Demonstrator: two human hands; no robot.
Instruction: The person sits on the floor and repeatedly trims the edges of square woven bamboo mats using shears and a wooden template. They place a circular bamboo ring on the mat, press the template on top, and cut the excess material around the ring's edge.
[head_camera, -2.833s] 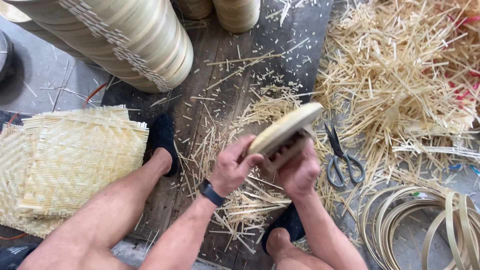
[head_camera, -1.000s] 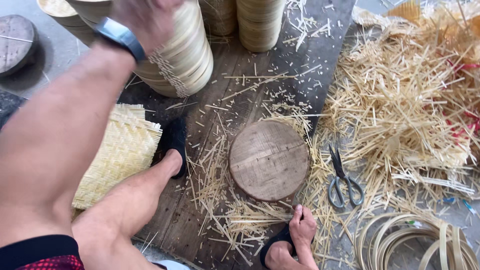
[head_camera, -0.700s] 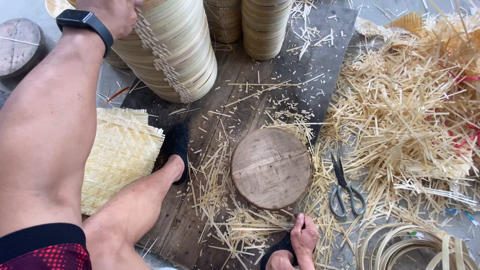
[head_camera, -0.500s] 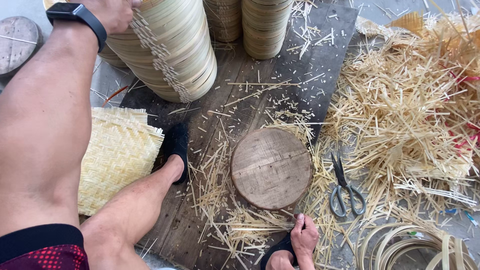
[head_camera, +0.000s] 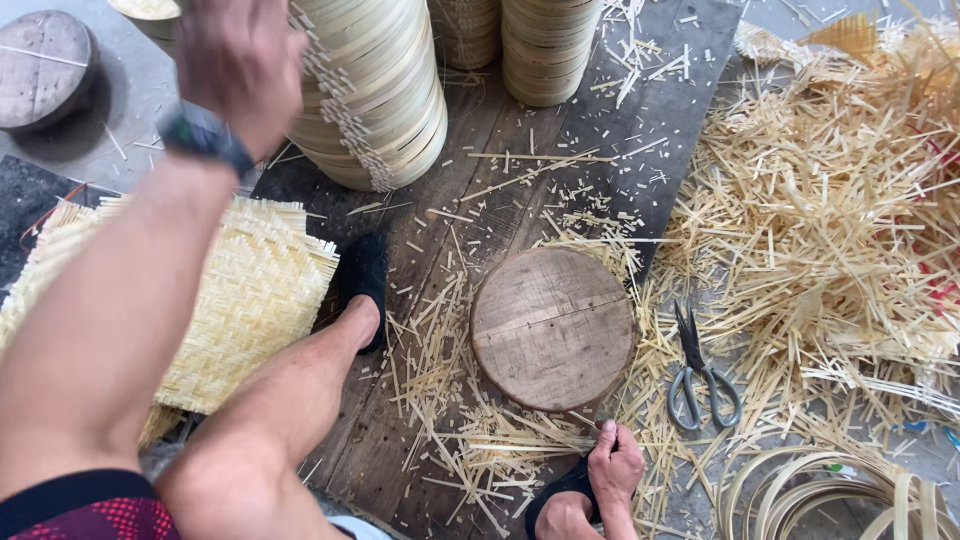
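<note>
Bamboo stack (head_camera: 375, 100) beside raised left hand (head_camera: 240, 60); right hand (head_camera: 615, 465) curled low.

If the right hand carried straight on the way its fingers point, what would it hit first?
Most likely the round wooden block: the right hand lies just below it, fingers aimed up at its near edge, with only loose bamboo slivers between. Depth is unclear.

Dark weathered wooden planks (head_camera: 480, 215) lay over a grey concrete floor (head_camera: 120, 130), littered with pale bamboo offcuts (head_camera: 840, 230) under even daylight.
</note>
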